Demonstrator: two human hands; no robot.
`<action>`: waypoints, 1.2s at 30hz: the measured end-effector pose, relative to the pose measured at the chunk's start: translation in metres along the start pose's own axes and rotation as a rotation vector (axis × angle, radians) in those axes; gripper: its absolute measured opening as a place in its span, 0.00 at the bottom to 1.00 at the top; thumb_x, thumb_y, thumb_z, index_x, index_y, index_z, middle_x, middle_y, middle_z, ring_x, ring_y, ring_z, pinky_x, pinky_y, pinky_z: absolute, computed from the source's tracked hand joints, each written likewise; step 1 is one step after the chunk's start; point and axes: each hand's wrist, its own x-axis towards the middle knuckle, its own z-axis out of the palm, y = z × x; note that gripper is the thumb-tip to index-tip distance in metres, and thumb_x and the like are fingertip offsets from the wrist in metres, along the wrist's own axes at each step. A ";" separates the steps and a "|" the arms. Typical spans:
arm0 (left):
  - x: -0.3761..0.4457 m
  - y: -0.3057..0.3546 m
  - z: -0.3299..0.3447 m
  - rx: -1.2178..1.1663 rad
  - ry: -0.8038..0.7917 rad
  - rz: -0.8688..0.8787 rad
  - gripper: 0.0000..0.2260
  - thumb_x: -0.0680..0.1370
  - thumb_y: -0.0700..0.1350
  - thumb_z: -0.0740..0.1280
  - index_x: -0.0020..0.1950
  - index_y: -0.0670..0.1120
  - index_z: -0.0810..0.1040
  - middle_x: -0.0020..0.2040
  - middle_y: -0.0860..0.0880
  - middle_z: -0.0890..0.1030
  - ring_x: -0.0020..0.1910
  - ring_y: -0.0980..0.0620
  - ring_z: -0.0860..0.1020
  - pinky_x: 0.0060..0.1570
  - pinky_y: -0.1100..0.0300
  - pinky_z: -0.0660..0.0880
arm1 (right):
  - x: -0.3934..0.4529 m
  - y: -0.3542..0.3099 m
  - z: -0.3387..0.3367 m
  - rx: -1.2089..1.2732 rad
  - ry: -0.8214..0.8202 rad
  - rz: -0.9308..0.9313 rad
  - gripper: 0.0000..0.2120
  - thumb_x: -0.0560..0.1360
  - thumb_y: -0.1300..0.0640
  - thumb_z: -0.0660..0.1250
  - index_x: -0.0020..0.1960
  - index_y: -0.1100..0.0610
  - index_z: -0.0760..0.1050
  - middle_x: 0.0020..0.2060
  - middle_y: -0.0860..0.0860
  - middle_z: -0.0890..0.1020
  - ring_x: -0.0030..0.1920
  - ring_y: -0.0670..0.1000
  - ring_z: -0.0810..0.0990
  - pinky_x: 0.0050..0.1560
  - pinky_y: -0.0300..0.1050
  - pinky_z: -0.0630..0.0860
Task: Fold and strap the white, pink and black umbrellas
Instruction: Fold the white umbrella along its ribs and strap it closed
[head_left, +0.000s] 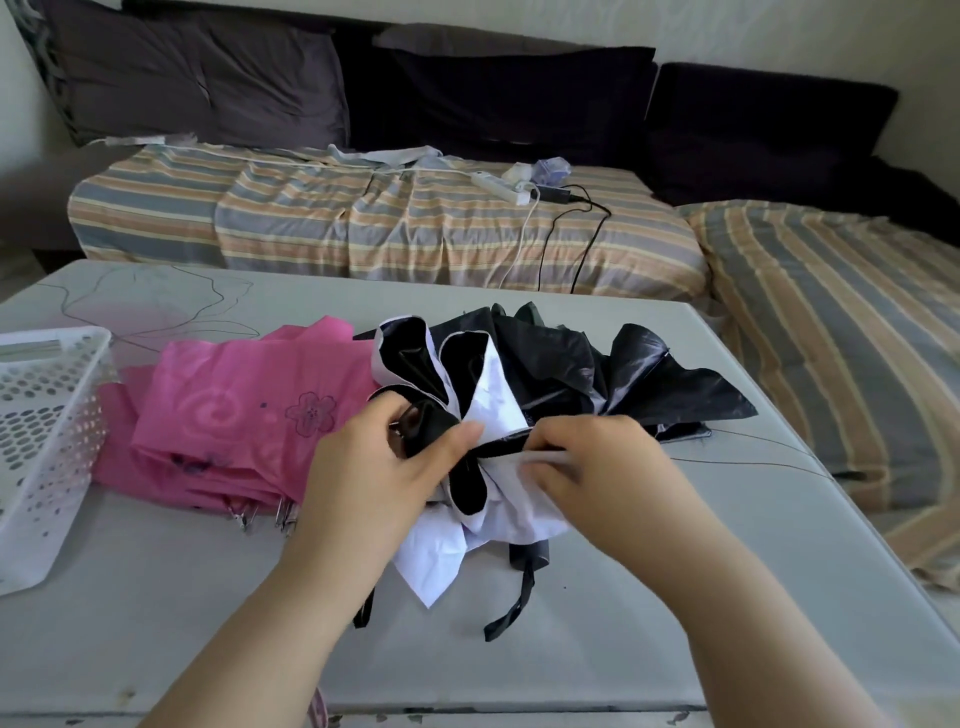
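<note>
Both hands are gripping the white umbrella (498, 410) at the desk's (675, 597) middle: left hand (374, 467) bunching its canopy, right hand (597, 467) pinching the folds. Its long axis is running left to right.

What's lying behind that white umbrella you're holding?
Behind the white umbrella, a crumpled black umbrella spreads across the table. Its handle and strap are hidden from view.
</note>
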 end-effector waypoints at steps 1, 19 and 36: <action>0.000 -0.001 0.000 0.044 -0.043 0.025 0.18 0.65 0.63 0.71 0.40 0.49 0.75 0.32 0.55 0.79 0.35 0.59 0.76 0.34 0.66 0.71 | 0.000 0.003 -0.001 0.073 0.046 0.001 0.04 0.75 0.56 0.65 0.43 0.52 0.79 0.37 0.47 0.80 0.40 0.49 0.77 0.41 0.45 0.75; 0.007 -0.016 0.004 0.143 -0.177 0.288 0.18 0.66 0.57 0.72 0.49 0.48 0.76 0.44 0.56 0.77 0.45 0.61 0.73 0.44 0.73 0.69 | 0.004 0.027 -0.001 0.046 0.071 -0.252 0.05 0.73 0.56 0.67 0.40 0.54 0.80 0.34 0.43 0.76 0.41 0.44 0.72 0.43 0.36 0.66; 0.012 -0.019 0.009 0.165 -0.084 0.248 0.19 0.67 0.50 0.76 0.52 0.44 0.76 0.47 0.55 0.74 0.42 0.58 0.72 0.44 0.77 0.66 | -0.006 0.047 -0.024 -0.048 -0.196 0.024 0.07 0.77 0.51 0.65 0.40 0.43 0.74 0.40 0.42 0.77 0.50 0.49 0.71 0.46 0.36 0.64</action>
